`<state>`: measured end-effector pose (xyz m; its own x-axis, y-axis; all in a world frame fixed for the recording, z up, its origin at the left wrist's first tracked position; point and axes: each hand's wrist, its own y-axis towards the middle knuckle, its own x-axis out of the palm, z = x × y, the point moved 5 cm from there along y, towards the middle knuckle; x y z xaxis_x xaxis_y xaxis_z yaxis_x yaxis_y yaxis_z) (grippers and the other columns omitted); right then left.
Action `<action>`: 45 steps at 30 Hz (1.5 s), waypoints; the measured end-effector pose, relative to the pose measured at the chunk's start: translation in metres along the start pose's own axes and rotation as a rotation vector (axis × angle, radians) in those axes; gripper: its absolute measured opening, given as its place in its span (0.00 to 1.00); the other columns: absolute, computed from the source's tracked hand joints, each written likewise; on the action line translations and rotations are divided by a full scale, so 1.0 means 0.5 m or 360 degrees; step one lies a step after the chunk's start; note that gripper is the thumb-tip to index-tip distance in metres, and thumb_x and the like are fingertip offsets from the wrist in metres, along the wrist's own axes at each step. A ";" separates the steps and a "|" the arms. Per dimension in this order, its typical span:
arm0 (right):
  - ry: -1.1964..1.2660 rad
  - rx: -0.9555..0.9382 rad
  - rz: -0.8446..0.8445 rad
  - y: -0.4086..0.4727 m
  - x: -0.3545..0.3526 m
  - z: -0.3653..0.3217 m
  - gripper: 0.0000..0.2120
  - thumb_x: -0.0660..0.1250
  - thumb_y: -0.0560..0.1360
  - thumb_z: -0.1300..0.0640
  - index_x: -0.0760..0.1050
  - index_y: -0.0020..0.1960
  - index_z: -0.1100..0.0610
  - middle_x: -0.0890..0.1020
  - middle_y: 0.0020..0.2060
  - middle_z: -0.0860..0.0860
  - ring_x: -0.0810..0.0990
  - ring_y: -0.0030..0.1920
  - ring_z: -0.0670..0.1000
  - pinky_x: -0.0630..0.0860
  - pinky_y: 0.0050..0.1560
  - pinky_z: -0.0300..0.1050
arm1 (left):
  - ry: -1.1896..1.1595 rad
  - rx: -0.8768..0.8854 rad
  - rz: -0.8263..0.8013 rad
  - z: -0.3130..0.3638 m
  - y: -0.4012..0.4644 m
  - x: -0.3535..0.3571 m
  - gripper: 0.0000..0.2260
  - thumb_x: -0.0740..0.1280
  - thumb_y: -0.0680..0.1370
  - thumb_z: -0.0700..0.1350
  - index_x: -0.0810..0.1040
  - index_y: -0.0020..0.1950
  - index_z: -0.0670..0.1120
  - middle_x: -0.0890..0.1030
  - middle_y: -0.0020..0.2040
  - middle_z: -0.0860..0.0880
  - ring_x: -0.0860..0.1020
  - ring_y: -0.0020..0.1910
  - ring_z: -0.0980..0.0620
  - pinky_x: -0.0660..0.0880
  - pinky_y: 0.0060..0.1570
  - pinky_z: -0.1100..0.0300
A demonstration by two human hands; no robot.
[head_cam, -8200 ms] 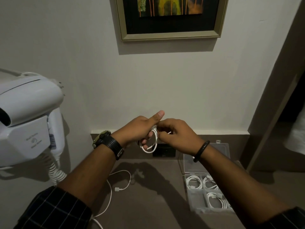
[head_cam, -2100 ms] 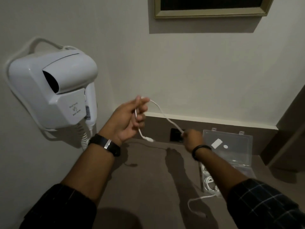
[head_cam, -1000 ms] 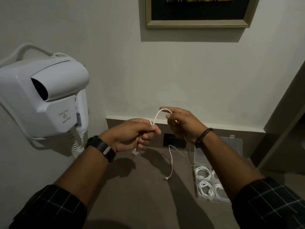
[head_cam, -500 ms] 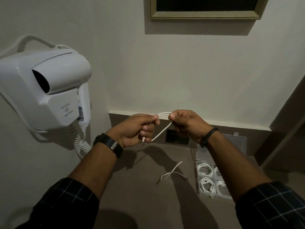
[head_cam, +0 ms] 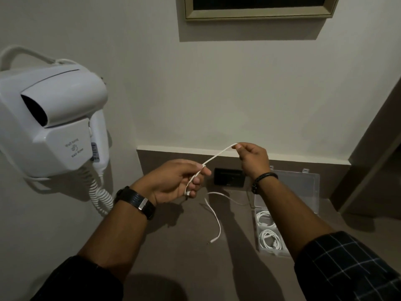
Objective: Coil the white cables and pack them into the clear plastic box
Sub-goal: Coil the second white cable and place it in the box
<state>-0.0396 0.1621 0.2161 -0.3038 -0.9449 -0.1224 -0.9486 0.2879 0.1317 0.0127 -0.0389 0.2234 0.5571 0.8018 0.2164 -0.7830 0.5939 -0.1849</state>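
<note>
White plastic dryer (head_cam: 46, 124), mounted on the wall at far left, with a coiled cord (head_cam: 99, 196) hanging beneath it. Next, our left hand (head_cam: 173, 183), a watch (head_cam: 135, 202) on its wrist: fingers curled, thumb and forefinger pinching a white cable (head_cam: 217, 156), one plug end dangling just below the palm. From that pinch the cable rises taut to our right hand (head_cam: 252, 158), where closed fingertips nip it at the top; a dark band (head_cam: 263, 181) circles that wrist. Below and between our hands, the cable's slack trails over the brown counter (head_cam: 195, 268) and ends in a small plug. Behind, a black socket (head_cam: 229, 178) sits in the wall panel. Further right, a clear box (head_cam: 303, 190), lid up, rests on the counter; two coils (head_cam: 269, 230) lie in its near compartments. Our right forearm hides the rest of its interior.
</note>
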 end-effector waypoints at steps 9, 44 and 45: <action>-0.0340 0.0072 -0.0085 -0.007 0.006 0.055 0.10 0.64 0.77 0.57 0.81 0.51 0.61 0.83 0.48 0.56 0.78 0.43 0.50 0.74 0.50 0.46 | 0.0089 0.0189 0.0025 0.021 -0.007 0.014 0.09 0.61 0.79 0.37 0.81 0.48 0.40 0.80 0.33 0.46 0.78 0.29 0.54 0.80 0.35 0.59; -0.0796 -0.0834 -0.0868 -0.051 0.040 -0.168 0.04 0.71 0.72 0.58 0.83 0.46 0.56 0.83 0.40 0.47 0.81 0.42 0.44 0.76 0.44 0.34 | 0.0876 0.0295 0.0438 0.009 0.026 0.015 0.28 0.48 0.78 0.57 0.82 0.39 0.42 0.76 0.27 0.49 0.74 0.29 0.53 0.74 0.37 0.57; -0.0665 -0.0763 -0.0866 -0.043 0.036 -0.161 0.06 0.71 0.72 0.58 0.83 0.48 0.57 0.84 0.41 0.48 0.81 0.43 0.44 0.77 0.46 0.33 | 0.0707 0.0305 0.0408 0.014 0.024 0.023 0.26 0.49 0.78 0.56 0.82 0.38 0.43 0.73 0.26 0.50 0.72 0.27 0.53 0.73 0.33 0.60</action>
<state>-0.0176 0.1262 0.2902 0.0881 -0.7698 -0.6322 -0.8602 -0.3788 0.3414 0.0079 -0.0230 0.2302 0.3724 0.8949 -0.2458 -0.9224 0.3862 0.0086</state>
